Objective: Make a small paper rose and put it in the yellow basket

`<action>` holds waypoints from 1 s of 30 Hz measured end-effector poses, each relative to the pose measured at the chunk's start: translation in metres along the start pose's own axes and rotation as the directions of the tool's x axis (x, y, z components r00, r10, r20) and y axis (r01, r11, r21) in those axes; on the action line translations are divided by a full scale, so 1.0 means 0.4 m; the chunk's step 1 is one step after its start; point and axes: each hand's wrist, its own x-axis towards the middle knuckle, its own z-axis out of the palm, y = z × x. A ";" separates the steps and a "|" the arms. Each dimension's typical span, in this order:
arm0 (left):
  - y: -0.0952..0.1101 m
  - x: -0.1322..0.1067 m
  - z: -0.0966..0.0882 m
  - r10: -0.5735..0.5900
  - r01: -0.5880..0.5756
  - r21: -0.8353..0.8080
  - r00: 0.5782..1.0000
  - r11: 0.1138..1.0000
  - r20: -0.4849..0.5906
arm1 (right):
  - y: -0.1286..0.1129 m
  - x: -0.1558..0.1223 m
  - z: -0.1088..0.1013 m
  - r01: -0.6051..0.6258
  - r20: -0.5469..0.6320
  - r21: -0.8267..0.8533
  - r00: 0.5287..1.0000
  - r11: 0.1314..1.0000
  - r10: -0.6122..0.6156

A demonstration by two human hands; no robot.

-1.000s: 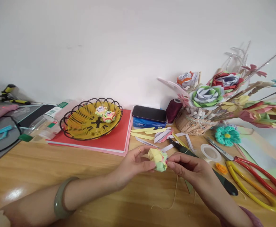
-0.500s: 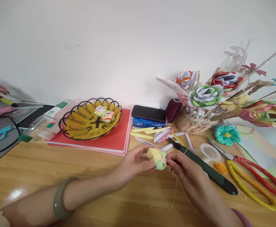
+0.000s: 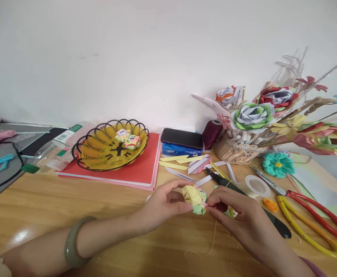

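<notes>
Over the table's front middle, my left hand (image 3: 171,202) grips a small folded paper flower (image 3: 195,198) in yellow and green, with a bit of pink at its right side. My right hand (image 3: 234,209) pinches the flower's right edge between thumb and fingertips. Beneath my right palm another piece of coloured paper shows, mostly hidden. A thin pale string (image 3: 211,240) hangs below the hands and lies along the tabletop. Behind them are paper strips (image 3: 175,165) in yellow, white and pink.
A yellow basket (image 3: 99,152) with small paper flowers sits on red paper (image 3: 148,169). A phone (image 3: 181,138) lies on a blue pack. To the right are a dark green tool (image 3: 278,227), scissors (image 3: 309,215), a tape spool (image 3: 257,186) and a vase (image 3: 233,150) of paper flowers.
Both hands and the paper flower have shifted slightly right and down. My right hand has turned, showing coloured paper beneath it. The other person's hand at far left has left view.
</notes>
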 end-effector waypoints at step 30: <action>-0.005 0.005 -0.002 0.077 -0.075 -0.042 0.996 0.996 0.040 | -0.012 0.021 -0.005 -0.256 0.075 0.264 0.967 0.930 0.245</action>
